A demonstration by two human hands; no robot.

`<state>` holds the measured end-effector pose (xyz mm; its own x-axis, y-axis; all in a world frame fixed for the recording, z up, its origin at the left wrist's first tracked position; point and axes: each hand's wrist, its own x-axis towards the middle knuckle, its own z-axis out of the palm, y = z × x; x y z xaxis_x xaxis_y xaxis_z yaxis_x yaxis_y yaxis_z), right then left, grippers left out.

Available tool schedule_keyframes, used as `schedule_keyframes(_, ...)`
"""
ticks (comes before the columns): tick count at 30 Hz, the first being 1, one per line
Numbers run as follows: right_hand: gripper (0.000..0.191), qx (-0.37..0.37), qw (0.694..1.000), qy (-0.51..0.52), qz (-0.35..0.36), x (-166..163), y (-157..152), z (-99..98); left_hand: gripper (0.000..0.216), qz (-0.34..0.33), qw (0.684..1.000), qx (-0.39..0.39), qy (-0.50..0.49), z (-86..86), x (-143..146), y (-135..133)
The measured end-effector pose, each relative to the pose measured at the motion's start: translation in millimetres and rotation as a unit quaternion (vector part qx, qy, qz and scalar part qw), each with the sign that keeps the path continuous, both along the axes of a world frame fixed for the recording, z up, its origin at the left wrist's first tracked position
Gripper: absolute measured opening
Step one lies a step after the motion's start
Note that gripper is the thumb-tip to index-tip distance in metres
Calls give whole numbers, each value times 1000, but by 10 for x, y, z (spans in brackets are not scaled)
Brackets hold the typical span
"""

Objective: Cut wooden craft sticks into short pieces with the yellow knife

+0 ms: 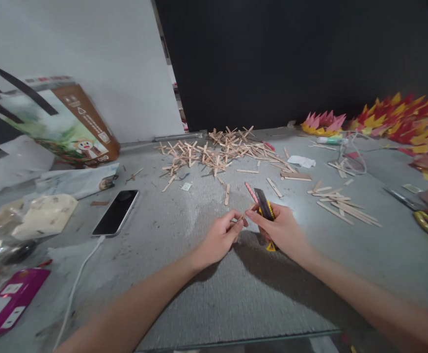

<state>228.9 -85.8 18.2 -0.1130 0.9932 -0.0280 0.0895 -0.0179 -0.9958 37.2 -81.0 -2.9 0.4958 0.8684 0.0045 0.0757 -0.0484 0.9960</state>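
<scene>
At the middle of the table my left hand (221,235) is closed, pinching a small piece of wooden craft stick (241,217) between thumb and fingers. My right hand (282,228) wraps round a black-and-yellow utility knife (264,205), and its thumb and forefinger reach the same stick piece. Beside the knife juts a thin red-and-white striped rod (251,191); whether the right hand grips it too, I cannot tell. A loose craft stick (227,194) lies just beyond my hands. Farther back is a heap of crossed craft sticks (214,149).
Plain craft sticks (346,206) are scattered at the right, near yellow-handled scissors (427,220). Folded red and yellow paper shapes (394,120) stand at the back right. On the left are a phone (116,212) with its cable, a printed bag (63,122) and plastic packets (44,215).
</scene>
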Motion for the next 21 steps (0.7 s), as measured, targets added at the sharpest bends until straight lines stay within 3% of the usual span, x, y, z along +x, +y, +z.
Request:
schedule_keyframes(10, 36, 17, 999, -8, -39, 7, -36, 51, 47, -44, 996, -61, -43, -25, 4, -19)
schedule_keyframes(14, 36, 111, 993, -19, 20, 111, -26, -11, 48, -38, 990, -87, -104, -31, 18, -3)
schedule_keyframes(16, 35, 207, 972, -93, 69, 210, 13, -56, 50, -35, 987, -88, -126, -19, 17, 15)
schedule_keyframes(19, 31, 346, 905, -207, 137, 337, 103, -138, 48, -25, 988, -81, -128, -10, 7, 40)
schedule_keyframes(21, 37, 400, 873, -232, 154, 371, 156, -195, 46, -22, 990, -75, -118, -16, -3, 51)
